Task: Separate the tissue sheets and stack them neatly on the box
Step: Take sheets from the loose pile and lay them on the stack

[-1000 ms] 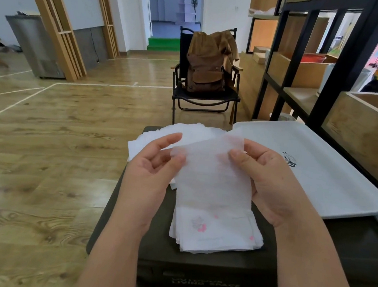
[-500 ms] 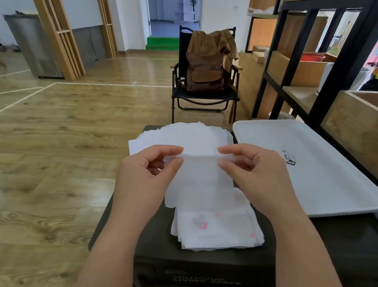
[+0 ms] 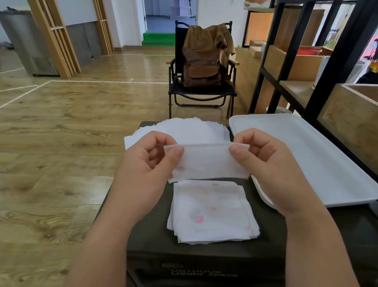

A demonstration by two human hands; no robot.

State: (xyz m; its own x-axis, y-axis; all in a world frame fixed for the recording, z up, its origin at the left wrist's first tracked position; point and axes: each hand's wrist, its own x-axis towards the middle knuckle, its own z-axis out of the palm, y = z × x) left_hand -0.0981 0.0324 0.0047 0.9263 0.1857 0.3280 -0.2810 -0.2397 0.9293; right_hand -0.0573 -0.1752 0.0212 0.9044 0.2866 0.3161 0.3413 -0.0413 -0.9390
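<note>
The tissue sheet is thin, soft, half-translucent paper with a matt face, and the stack of sheets below it is the same paper, printed faintly in pink. The box beneath looks like dark matt plastic with a smooth top, while the tray beside it is smooth white plastic with a slight sheen. The floor is glossy grained wood, the chair has a black metal frame and dark cloth seat, and the backpack is matt brown cloth.
</note>
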